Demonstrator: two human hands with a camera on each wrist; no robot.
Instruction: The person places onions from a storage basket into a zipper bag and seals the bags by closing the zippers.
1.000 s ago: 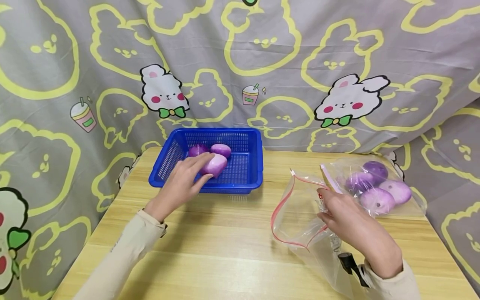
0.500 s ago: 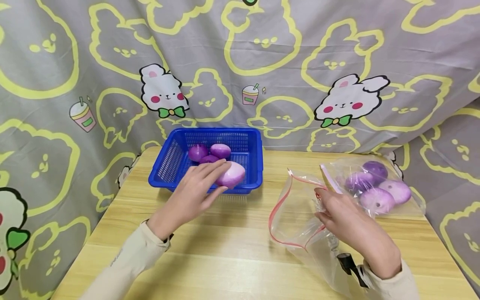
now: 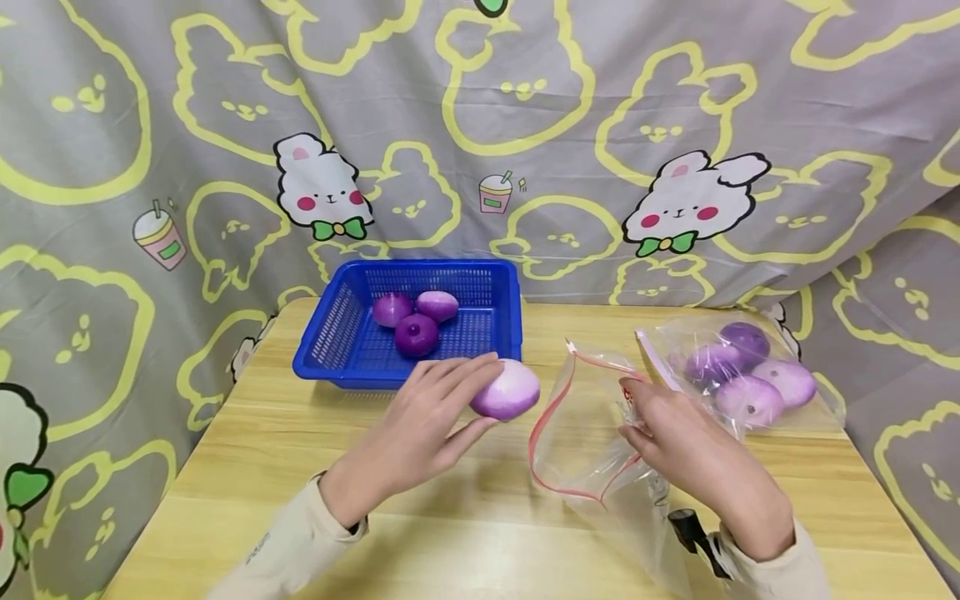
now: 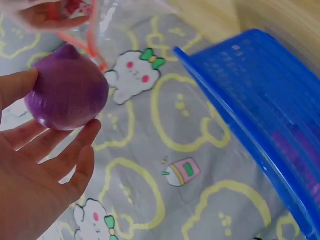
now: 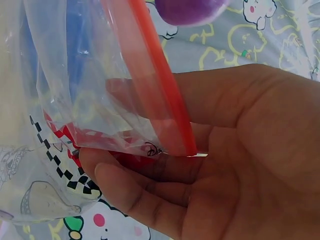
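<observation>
A purple onion (image 3: 506, 390) is pinched between the thumb and fingers of my left hand (image 3: 420, 417), above the table between the basket and the bag. The left wrist view shows the same onion (image 4: 68, 89) at the fingertips, its pointed end up. My right hand (image 3: 705, 458) grips the edge of a clear zip bag (image 3: 585, 425) with a red seal, its mouth spread toward the onion. In the right wrist view, thumb and fingers pinch the bag's red strip (image 5: 165, 85). Three onions (image 3: 417, 335) lie in the blue basket (image 3: 341, 375).
Another clear bag (image 3: 678, 354) with several onions (image 3: 750, 402) lies at the right back of the wooden table (image 3: 420, 542). A patterned curtain (image 3: 555, 100) hangs behind the table and along both sides.
My left hand has lifted the onion out of the basket and carried it right and nearer, toward the bag's mouth. The right hand keeps its grip, with only a slight shift in view.
</observation>
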